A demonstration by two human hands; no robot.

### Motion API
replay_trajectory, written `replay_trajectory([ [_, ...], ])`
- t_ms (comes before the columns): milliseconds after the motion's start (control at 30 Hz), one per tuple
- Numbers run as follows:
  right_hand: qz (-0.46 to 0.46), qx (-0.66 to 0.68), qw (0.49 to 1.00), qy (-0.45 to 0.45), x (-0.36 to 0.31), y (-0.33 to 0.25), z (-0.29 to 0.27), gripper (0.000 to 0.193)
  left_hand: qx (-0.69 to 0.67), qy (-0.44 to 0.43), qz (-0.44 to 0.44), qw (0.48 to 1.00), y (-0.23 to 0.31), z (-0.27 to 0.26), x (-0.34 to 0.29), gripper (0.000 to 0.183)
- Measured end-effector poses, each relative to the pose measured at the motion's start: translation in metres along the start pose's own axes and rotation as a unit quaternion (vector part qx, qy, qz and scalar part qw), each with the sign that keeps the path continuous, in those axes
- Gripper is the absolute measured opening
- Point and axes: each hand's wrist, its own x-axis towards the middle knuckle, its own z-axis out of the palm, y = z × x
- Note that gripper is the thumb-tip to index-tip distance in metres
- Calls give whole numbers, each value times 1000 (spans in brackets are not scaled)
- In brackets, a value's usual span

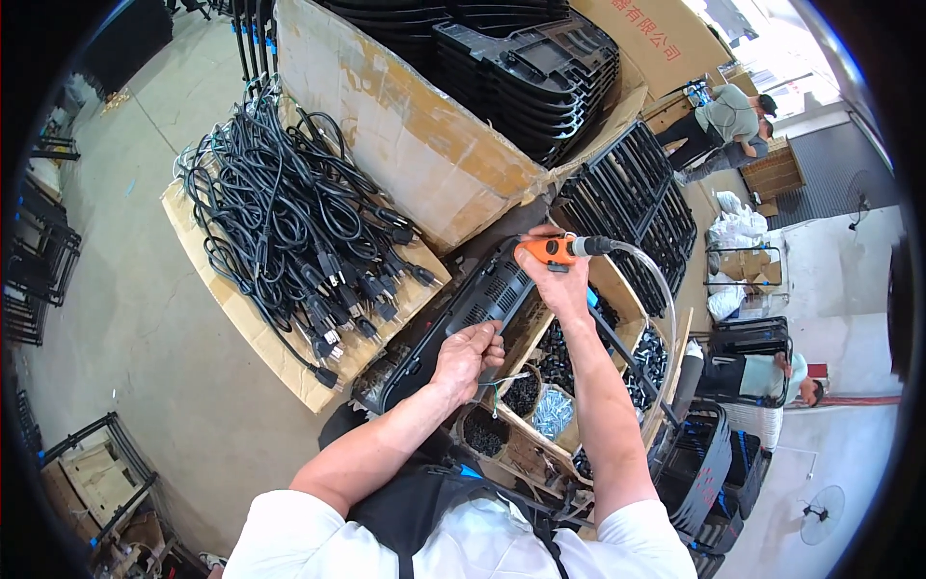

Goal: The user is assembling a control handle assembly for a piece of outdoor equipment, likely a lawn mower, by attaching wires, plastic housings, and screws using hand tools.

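My right hand (558,275) is wrapped round an orange and black air screwdriver (553,251), with a clear hose (644,261) running off its right end. Below the tool lies a long black plastic housing (494,294) with vent slots. Near its closer part, my left hand (465,359) is closed with the fingers curled in; what they hold is hidden. Just under those fingers a thin green wire (496,394) hangs down. A divided wooden box of screws and small parts (555,446) stands right of the left hand, its bins holding silver screws (553,412) and black screws (522,394).
A heap of black power cords (289,212) lies on cardboard (280,367) to the left. Behind is a large carton (415,116) with stacked black plastic panels (531,68). Black metal frames (632,207) lean at the right. Several people (728,121) are farther off at the right.
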Motion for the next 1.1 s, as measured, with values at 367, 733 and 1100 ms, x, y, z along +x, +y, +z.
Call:
replay_trajectory([
  [367, 13, 16, 1000, -10, 1, -1, -4, 40, -91, 39, -33, 995, 9, 10, 21, 27],
  [733, 23, 182, 983, 28, -99, -31, -35, 50, -262, -2, -35, 964, 14, 15, 44, 30],
  [1100, 29, 186, 982, 34, -103, -26, -26, 50, -234, -47, -52, 970, 15, 13, 36, 31],
])
